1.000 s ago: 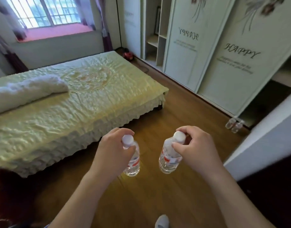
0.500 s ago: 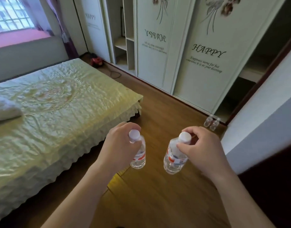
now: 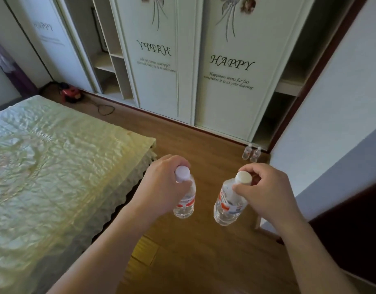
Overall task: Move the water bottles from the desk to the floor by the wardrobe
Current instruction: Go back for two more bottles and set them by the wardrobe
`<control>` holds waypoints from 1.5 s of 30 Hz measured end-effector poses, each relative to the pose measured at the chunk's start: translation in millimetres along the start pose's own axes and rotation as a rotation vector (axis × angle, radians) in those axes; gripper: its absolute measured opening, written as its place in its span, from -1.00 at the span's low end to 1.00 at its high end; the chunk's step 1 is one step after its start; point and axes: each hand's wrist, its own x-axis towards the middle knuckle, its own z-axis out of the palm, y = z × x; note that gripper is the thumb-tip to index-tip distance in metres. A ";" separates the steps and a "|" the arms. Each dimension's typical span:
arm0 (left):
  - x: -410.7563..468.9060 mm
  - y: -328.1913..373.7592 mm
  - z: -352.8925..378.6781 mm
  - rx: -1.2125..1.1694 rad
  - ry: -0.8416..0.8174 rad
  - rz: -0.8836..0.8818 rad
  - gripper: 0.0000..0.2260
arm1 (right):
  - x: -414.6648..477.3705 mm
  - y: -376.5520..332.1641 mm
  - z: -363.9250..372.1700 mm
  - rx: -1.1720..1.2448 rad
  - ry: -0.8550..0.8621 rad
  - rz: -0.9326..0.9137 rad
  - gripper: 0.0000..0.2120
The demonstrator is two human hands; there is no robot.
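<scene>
My left hand [image 3: 161, 183] grips a clear water bottle [image 3: 186, 203] by its neck, just under the white cap; the bottle hangs upright over the wooden floor. My right hand [image 3: 265, 192] pinches a second water bottle [image 3: 227, 205] at its white cap, and that bottle tilts slightly to the left. Both bottles carry red and white labels. Two more small water bottles [image 3: 251, 153] stand side by side on the floor at the foot of the white wardrobe [image 3: 225, 98], by its open right section.
A bed with a pale green quilt [image 3: 51, 166] fills the left. Wooden floor [image 3: 204, 240] runs between the bed and a white wall corner [image 3: 331, 124] on the right. A red object with a cord [image 3: 70, 95] lies at the wardrobe's far left.
The view has swung right and closer to the wardrobe; the window has left the frame. Both hands still carry their bottles in the same grip.
</scene>
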 end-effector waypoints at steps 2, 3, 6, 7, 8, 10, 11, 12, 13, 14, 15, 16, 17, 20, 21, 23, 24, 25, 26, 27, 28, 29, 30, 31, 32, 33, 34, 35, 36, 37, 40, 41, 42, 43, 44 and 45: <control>32.6 -4.7 -2.0 0.016 -0.031 0.034 -0.76 | 23.6 -3.0 5.1 0.009 0.022 0.016 -0.74; 48.8 -6.3 -2.5 0.018 -0.045 0.046 -0.76 | 36.0 -3.6 6.7 0.013 0.031 0.025 -0.74; 100.8 -8.8 0.7 0.026 -0.085 0.070 -0.75 | 77.2 -0.9 8.9 0.025 0.047 0.044 -0.75; 119.0 -9.2 3.6 0.030 -0.095 0.077 -0.75 | 92.0 1.7 9.3 0.030 0.051 0.049 -0.75; 137.4 -8.7 7.6 0.032 -0.102 0.083 -0.76 | 107.6 5.5 9.5 0.036 0.053 0.053 -0.75; 174.6 -6.7 17.7 0.036 -0.118 0.089 -0.76 | 140.7 15.0 8.9 0.047 0.056 0.064 -0.73; 193.6 -5.4 23.7 0.038 -0.126 0.091 -0.77 | 158.4 20.2 8.2 0.051 0.056 0.063 -0.73; 212.9 -3.5 29.5 0.039 -0.130 0.093 -0.78 | 176.7 25.6 6.9 0.053 0.058 0.061 -0.72; 232.6 -1.5 35.5 0.039 -0.135 0.094 -0.78 | 195.4 31.3 4.8 0.058 0.061 0.062 -0.71; 252.1 1.0 41.2 0.039 -0.139 0.093 -0.79 | 214.1 36.8 2.2 0.060 0.064 0.064 -0.70; 271.1 3.6 46.9 0.037 -0.143 0.091 -0.79 | 232.5 42.3 -0.7 0.060 0.068 0.068 -0.70; 289.6 6.1 52.4 0.031 -0.147 0.086 -0.79 | 250.5 47.8 -3.5 0.056 0.073 0.073 -0.69; 307.6 8.4 58.2 0.023 -0.146 0.080 -0.78 | 268.7 53.3 -6.5 0.050 0.076 0.077 -0.69; 360.4 15.0 75.1 0.006 -0.138 0.076 -0.73 | 323.7 69.1 -15.7 0.029 0.079 0.087 -0.69; 378.3 17.1 80.2 0.002 -0.141 0.079 -0.72 | 340.9 73.1 -18.8 0.020 0.082 0.094 -0.70; 413.3 21.3 89.6 0.000 -0.152 0.083 -0.71 | 373.4 80.8 -24.8 0.009 0.091 0.111 -0.72; 431.3 22.9 94.6 0.002 -0.159 0.087 -0.72 | 389.6 85.0 -27.4 0.004 0.097 0.117 -0.74; 444.1 24.7 97.8 0.005 -0.162 0.088 -0.72 | 401.0 86.9 -29.3 -0.002 0.100 0.118 -0.75; 459.8 26.1 101.4 0.005 -0.168 0.089 -0.72 | 414.5 89.6 -31.0 -0.010 0.102 0.126 -0.76; 479.6 26.7 106.4 0.002 -0.180 0.091 -0.72 | 431.6 93.7 -32.8 -0.016 0.105 0.141 -0.75; 497.4 26.9 110.7 0.000 -0.193 0.094 -0.73 | 447.1 97.2 -33.7 -0.022 0.108 0.162 -0.74; 516.4 27.2 115.0 -0.002 -0.208 0.100 -0.75 | 463.8 100.6 -34.3 -0.026 0.115 0.184 -0.72; 535.4 27.0 119.4 -0.003 -0.221 0.109 -0.76 | 480.1 103.8 -34.6 -0.031 0.122 0.204 -0.71; 553.9 25.9 123.8 -0.004 -0.231 0.121 -0.76 | 495.8 107.3 -34.5 -0.035 0.130 0.215 -0.70; 572.5 24.8 127.6 -0.004 -0.239 0.136 -0.77 | 511.8 110.6 -34.2 -0.038 0.140 0.224 -0.70; 591.1 23.3 131.0 -0.003 -0.250 0.149 -0.77 | 527.1 113.4 -33.4 -0.041 0.151 0.235 -0.70; 609.3 21.8 134.3 -0.008 -0.267 0.156 -0.78 | 541.7 115.3 -32.7 -0.041 0.160 0.249 -0.70; 626.9 21.1 137.4 -0.018 -0.287 0.156 -0.78 | 555.8 117.3 -31.7 -0.042 0.169 0.263 -0.70; 644.0 20.5 140.9 -0.026 -0.306 0.157 -0.78 | 569.7 119.9 -30.7 -0.044 0.178 0.278 -0.70; 660.8 20.5 145.0 -0.034 -0.322 0.162 -0.78 | 583.5 123.0 -30.0 -0.047 0.187 0.288 -0.70; 707.1 22.6 159.3 -0.038 -0.348 0.187 -0.81 | 623.5 136.4 -28.3 -0.046 0.194 0.310 -0.72; 721.4 23.7 164.5 -0.034 -0.355 0.195 -0.81 | 636.4 142.0 -27.8 -0.045 0.191 0.313 -0.72; 735.4 24.6 170.5 -0.030 -0.364 0.199 -0.81 | 649.1 147.7 -27.4 -0.046 0.183 0.316 -0.72; 749.5 25.4 177.4 -0.028 -0.371 0.200 -0.81 | 661.8 154.1 -26.9 -0.047 0.170 0.316 -0.73; 763.2 26.1 185.2 -0.026 -0.379 0.198 -0.81 | 674.5 161.6 -26.1 -0.049 0.155 0.316 -0.73; 776.5 26.8 193.8 -0.024 -0.388 0.194 -0.82 | 687.2 170.5 -24.7 -0.049 0.139 0.315 -0.74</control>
